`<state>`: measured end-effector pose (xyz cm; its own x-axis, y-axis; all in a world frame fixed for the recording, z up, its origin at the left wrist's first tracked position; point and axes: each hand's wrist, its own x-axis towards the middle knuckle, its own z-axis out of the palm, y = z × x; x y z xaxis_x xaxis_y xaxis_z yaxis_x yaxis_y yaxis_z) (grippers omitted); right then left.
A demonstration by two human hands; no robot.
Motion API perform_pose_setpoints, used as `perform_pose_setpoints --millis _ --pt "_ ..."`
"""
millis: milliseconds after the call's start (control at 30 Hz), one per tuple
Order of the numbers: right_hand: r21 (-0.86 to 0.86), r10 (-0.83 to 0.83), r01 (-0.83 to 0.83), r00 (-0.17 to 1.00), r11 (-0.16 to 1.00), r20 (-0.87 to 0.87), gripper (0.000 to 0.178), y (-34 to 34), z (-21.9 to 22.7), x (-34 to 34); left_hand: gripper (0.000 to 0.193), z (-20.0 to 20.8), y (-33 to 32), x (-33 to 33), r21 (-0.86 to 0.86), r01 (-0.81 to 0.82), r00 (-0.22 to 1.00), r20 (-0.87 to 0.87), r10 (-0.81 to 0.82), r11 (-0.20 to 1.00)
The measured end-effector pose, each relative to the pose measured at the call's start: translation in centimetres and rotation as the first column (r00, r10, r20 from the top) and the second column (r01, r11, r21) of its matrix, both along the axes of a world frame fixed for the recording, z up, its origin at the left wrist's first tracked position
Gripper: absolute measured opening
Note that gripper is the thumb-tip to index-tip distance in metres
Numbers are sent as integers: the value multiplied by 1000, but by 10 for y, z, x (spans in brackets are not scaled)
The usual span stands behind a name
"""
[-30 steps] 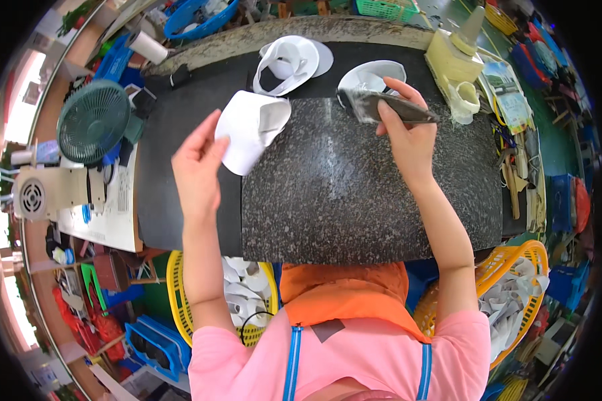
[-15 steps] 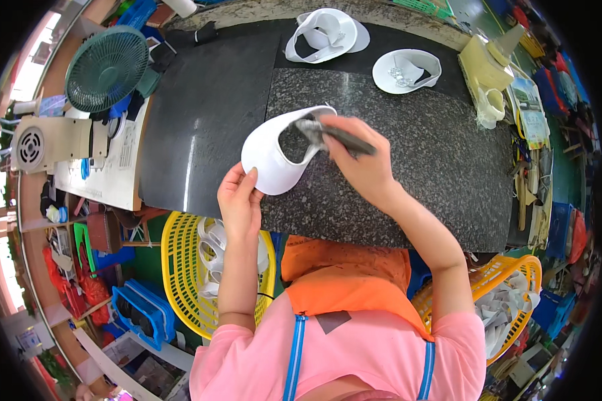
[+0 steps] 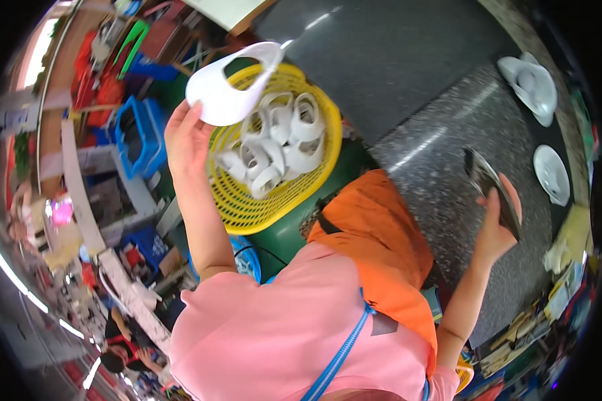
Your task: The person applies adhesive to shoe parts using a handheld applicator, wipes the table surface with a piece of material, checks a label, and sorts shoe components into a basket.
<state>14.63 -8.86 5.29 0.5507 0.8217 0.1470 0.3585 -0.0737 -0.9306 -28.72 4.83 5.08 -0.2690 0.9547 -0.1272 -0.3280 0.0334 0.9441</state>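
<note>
Holding, left hand (image 3: 188, 144): our fingers pinch a white visor (image 3: 214, 97) by the far left rim of the basket (image 3: 335, 134).
Right hand (image 3: 496, 228): our fingers wrap a dark tool (image 3: 481, 171) over the table (image 3: 381, 47).
Basket: white pieces (image 3: 304, 158) inside.
Table: two visors (image 3: 538, 100), right.

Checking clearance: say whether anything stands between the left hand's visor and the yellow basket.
Nothing visible does: the white visor, in the left hand, overlaps the yellow basket in view; height between them is unclear.

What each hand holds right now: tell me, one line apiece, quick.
Left hand: closed, pinching the edge of a white visor-shaped piece.
Right hand: closed, holding a dark, flat tool.
</note>
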Motion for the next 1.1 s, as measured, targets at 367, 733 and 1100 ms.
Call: perform_pose_setpoints --millis 367,733,1100 --pt "-17 -81 87 970 996 227 27 -23 2 -3 27 -192 -97 -165 -418 -517 828 -22 560 747" --pt "-73 -92 125 934 989 344 28 -58 2 -1 31 -472 -203 -173 -720 -555 442 168 881 416" --pt "-41 -120 144 923 989 365 30 -75 9 4 31 -406 -144 -165 -537 -821 16 321 947 196"
